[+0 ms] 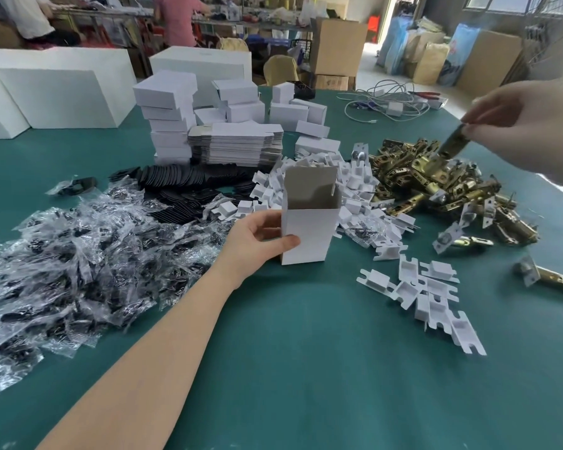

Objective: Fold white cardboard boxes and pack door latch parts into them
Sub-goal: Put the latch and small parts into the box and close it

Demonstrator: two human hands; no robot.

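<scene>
Head view: left hand [257, 237] grips the upright open white box [309, 222] while right hand [527, 125] pinches a brass latch [454, 141] above the pile, which next needs lowering into the box's mouth.

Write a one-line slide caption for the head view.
Left hand holds an upright open white box on the green table while right hand lifts a brass latch from the pile.

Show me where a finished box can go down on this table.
The widest bare green cloth lies in front of the upright box, between the left forearm and the scattered white inserts. A smaller bare strip lies between the big white cartons and the bagged screws. The brass latches crowd the right.
</scene>
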